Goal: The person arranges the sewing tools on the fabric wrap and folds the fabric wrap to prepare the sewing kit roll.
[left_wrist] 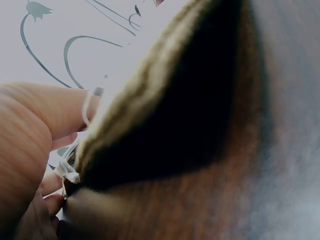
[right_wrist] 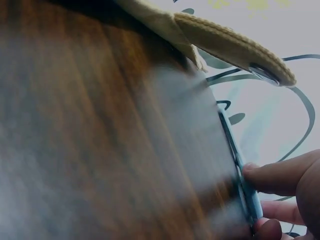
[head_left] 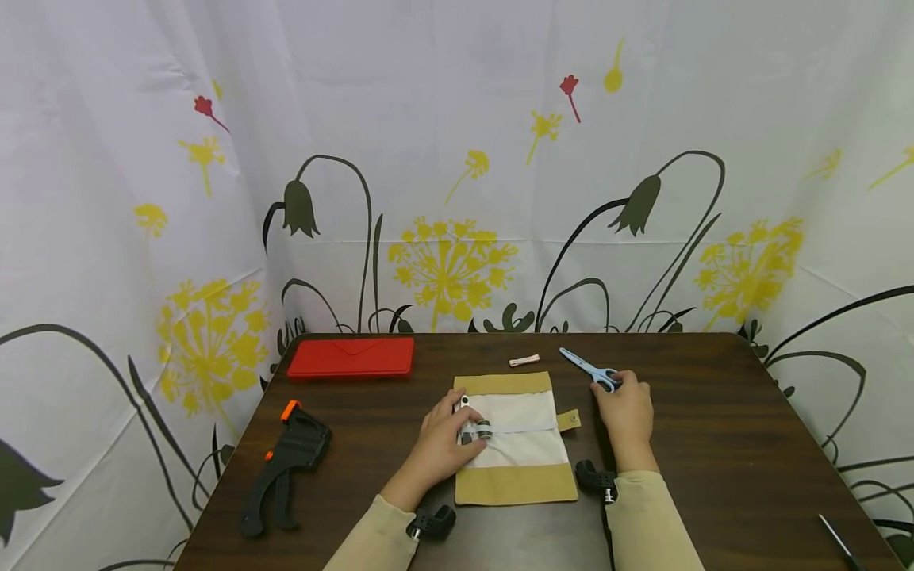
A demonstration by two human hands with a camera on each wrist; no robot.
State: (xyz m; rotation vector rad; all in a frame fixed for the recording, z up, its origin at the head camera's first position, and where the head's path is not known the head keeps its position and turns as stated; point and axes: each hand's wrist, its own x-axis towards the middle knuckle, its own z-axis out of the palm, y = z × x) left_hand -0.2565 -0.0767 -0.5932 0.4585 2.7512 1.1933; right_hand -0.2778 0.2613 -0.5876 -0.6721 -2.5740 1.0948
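A tan and white fabric pouch (head_left: 517,483) lies unfolded on the table, its snap tab (head_left: 569,420) pointing right. Over its left part, my left hand (head_left: 440,440) curls thumb and fingers around a small dark-and-white banded item (head_left: 484,429). Its kind is unclear, since the fingers partly cover it. The left wrist view shows the thumb (left_wrist: 67,107) at the pouch's edge. To the pouch's right, my right hand (head_left: 627,412) pinches the handle end of light blue scissors (head_left: 581,362), whose blades point away to the left. The right wrist view shows the scissors (right_wrist: 242,175) edge-on.
A red case (head_left: 350,358) lies at the back left, with a black and orange clamp (head_left: 289,468) in front of it. Behind the pouch is a small pinkish-white strip (head_left: 524,360). A thin pen-like tool (head_left: 837,538) lies near the front right edge.
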